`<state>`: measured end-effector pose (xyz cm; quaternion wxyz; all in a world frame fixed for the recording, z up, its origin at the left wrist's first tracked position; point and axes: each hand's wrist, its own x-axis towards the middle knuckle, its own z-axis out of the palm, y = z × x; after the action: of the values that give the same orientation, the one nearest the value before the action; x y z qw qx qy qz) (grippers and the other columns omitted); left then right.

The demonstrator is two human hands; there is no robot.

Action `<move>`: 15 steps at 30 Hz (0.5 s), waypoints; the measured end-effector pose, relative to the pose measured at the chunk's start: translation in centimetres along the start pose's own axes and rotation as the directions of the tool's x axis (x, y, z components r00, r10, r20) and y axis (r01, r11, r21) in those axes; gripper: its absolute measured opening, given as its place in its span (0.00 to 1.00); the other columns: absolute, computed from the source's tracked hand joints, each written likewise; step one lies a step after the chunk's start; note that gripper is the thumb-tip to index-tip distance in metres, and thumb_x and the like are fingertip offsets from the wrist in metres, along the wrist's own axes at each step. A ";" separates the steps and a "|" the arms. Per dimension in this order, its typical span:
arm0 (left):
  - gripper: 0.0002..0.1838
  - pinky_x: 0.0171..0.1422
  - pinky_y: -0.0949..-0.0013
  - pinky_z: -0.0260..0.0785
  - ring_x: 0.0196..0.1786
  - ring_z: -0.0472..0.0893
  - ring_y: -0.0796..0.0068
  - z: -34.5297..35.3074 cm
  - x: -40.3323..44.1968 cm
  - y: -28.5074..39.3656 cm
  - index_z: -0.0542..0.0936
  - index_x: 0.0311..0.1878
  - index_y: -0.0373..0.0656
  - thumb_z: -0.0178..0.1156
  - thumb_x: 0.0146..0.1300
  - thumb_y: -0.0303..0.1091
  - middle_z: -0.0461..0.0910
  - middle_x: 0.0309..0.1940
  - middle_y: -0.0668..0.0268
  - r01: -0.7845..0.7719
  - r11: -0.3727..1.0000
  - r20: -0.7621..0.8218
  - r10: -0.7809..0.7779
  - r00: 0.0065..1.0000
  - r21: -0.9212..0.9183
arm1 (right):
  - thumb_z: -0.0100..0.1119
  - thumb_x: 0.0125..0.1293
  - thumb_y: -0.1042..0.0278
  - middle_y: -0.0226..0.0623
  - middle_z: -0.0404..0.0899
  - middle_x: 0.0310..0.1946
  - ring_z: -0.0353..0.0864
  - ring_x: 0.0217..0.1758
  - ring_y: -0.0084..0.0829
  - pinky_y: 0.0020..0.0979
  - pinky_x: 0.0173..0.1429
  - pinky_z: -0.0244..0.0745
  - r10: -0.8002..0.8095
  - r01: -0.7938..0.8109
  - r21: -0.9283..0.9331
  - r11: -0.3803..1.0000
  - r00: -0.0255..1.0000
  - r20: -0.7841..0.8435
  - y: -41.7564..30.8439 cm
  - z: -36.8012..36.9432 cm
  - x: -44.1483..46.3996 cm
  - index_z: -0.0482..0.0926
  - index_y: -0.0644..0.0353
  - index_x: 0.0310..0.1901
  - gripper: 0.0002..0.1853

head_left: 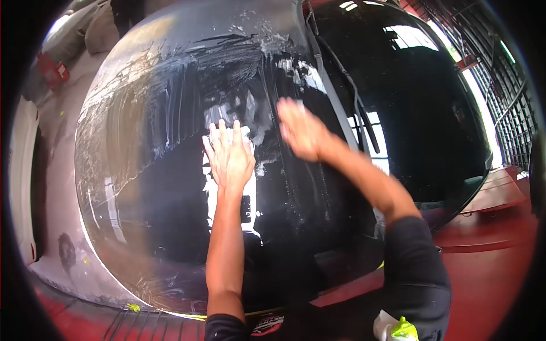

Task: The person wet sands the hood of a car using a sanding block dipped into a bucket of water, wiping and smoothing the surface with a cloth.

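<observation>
A dark, glossy car hood (170, 199) fills the middle of the view, with wet-looking streaks and wrinkles that resemble a clear film across its far part. My left hand (228, 154) lies flat on the hood, fingers stretched forward and slightly apart, over a bright window reflection. To its right, my right hand (301, 129) is over the hood near the windshield side, fingers extended and smeared by motion. Whether its palm touches the surface I cannot tell. Neither hand shows anything held in it.
The windshield (421, 113) with a wiper (358, 96) lies to the right. A white car body (24, 182) stands at the left edge, and a red object (52, 71) is on the floor behind. Metal bars (506, 91) line the right. A person's dark legs (124, 14) show at the top.
</observation>
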<state>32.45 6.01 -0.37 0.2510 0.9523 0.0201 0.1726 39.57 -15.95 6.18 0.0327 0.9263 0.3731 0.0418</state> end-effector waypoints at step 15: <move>0.48 0.86 0.45 0.34 0.84 0.50 0.45 -1.4 -0.5 1.0 0.68 0.77 0.44 0.64 0.60 0.65 0.58 0.79 0.44 0.002 0.999 0.040 0.000 0.999 -0.051 | 0.32 0.81 0.50 0.60 0.47 0.81 0.42 0.86 0.50 0.46 0.88 0.36 0.242 -0.243 -0.002 0.970 0.969 0.048 2.2 1.0 -5.9 0.51 0.77 0.77 0.37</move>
<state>31.47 5.71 1.07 0.2755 0.9488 0.0113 0.1539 36.92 -21.64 5.03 0.0345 0.9657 0.2563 0.0224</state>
